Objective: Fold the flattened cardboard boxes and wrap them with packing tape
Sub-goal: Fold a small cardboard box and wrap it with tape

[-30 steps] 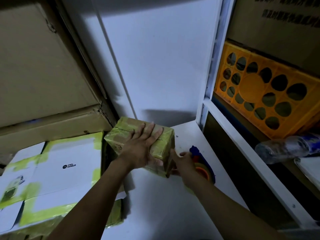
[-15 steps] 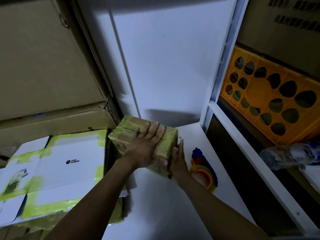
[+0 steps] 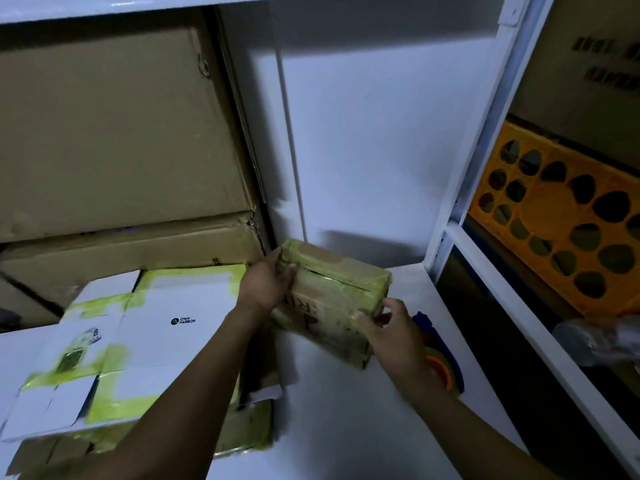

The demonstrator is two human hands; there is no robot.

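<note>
Head camera: left hand [image 3: 266, 282] grips one end of the taped box [image 3: 334, 289], right hand [image 3: 394, 337] holds the other corner. A tape roll [image 3: 446, 370] lies just beside that hand.

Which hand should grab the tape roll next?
Probably the right. The right hand is just beside the tape roll, while the left hand holds the box's other side, away from it.

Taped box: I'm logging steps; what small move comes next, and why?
Probably tip the taped box so its printed brown face turns up. Left hand grips its left end, right hand its near corner; that face looks less covered, and the tape dispenser lies beside the right hand.
</note>
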